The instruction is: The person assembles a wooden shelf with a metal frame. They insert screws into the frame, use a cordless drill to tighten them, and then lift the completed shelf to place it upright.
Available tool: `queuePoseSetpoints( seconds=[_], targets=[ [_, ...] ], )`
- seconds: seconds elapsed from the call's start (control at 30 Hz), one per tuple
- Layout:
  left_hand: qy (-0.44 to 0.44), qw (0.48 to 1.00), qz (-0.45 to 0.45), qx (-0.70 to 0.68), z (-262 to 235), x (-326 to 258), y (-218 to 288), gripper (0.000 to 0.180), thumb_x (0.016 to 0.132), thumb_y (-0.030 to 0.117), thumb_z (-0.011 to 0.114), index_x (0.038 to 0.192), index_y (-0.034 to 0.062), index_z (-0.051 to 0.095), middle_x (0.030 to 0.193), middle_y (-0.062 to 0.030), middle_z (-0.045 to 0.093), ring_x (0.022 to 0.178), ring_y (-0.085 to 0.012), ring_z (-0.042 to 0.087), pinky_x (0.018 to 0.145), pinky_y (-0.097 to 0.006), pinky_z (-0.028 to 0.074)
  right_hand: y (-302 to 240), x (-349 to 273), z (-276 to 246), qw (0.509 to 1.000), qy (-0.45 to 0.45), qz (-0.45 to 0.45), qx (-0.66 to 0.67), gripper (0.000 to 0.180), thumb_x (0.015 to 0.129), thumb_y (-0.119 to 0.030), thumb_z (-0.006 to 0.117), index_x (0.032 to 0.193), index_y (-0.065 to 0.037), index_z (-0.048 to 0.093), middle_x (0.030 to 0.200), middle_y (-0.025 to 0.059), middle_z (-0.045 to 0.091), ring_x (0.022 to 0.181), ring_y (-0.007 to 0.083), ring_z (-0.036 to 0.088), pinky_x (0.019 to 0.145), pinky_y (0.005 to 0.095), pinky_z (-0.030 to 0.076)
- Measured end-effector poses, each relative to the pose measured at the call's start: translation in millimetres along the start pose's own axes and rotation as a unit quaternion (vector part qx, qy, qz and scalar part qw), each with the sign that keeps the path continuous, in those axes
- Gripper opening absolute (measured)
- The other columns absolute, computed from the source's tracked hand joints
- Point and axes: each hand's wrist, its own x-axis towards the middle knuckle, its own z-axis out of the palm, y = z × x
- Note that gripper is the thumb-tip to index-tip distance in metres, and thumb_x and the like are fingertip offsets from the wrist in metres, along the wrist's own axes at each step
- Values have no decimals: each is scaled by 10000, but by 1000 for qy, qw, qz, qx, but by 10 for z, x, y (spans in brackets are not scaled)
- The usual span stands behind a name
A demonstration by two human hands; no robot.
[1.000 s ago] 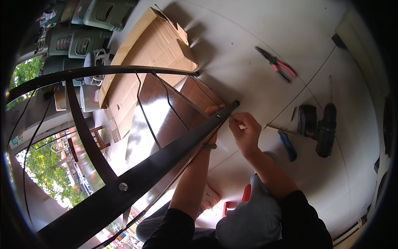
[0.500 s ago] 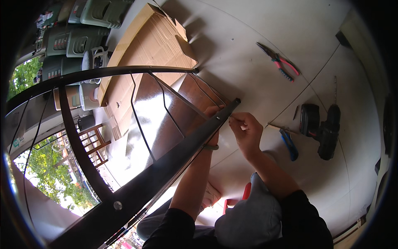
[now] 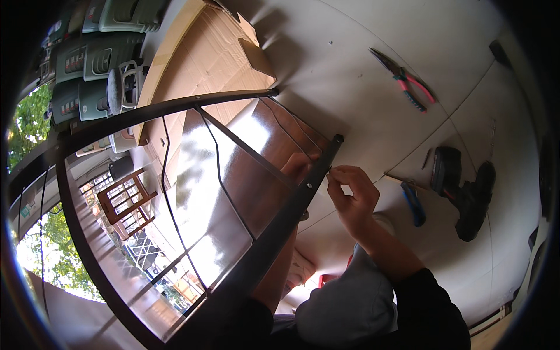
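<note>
The thumb and forefinger of the right hand were held together at the near bar's edge; whether anything was pinched between them could not be told. The left hand was partly hidden behind that bar, so its grip could not be told. The black frame with straight bars and thin bent rods was extended between the two hands and leftward from them. The glossy brown panel was seen through it, left of the left hand. Brown cardboard was spread beyond the left hand, leftward. Right of the right hand, a blue-handled tool was placed near, a black cordless drill farther, and red-and-black-handled pliers beyond.
</note>
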Motion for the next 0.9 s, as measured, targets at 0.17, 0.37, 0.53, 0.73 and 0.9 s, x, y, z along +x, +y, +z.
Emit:
queuePoseSetpoints(
  seconds=[0.17, 0.37, 0.53, 0.73, 0.9],
  targets=[
    [33, 998, -42, 32, 108, -13, 132, 296, 825, 80, 642, 1091, -36, 581, 1071, -158, 592, 1009, -221, 586, 909, -333, 476, 26, -17, 21, 1000, 6, -6, 2, 219, 678, 79, 680, 844, -48, 613, 823, 92, 644, 701, 203, 636, 580, 271, 500],
    [68, 988, -48, 133, 135, 19, 125, 236, 854, 83, 602, 1053, -43, 596, 995, -125, 589, 912, -180, 584, 809, -289, 480, 45, -12, 22, 1000, 0, -13, -7, 232, 678, 89, 676, 866, -36, 620, 820, 99, 647, 703, 203, 644, 585, 268, 512],
    [36, 974, -5, 223, 81, 42, 131, 222, 865, 84, 586, 1046, -43, 598, 951, -106, 578, 849, -157, 577, 759, -255, 463, 62, 28, -11, 1000, -26, -6, 17, 252, 670, 95, 677, 884, -24, 619, 816, 105, 645, 698, 206, 643, 596, 272, 516],
    [17, 974, -7, 227, 70, 51, 142, 197, 884, 51, 556, 1060, -31, 587, 954, -100, 559, 857, -153, 579, 752, -258, 460, 82, 37, -5, 999, -27, -4, 27, 244, 674, 93, 674, 883, -20, 618, 814, 109, 646, 697, 215, 643, 604, 276, 516],
    [2, 976, -15, 218, 62, 49, 140, 198, 902, -29, 498, 1086, -15, 570, 947, -96, 529, 852, -159, 581, 737, -261, 457, 97, -16, -1, 997, -26, 31, 59, 227, 690, 80, 681, 889, -9, 618, 818, 107, 645, 700, 215, 644, 609, 269, 514]
  ],
)
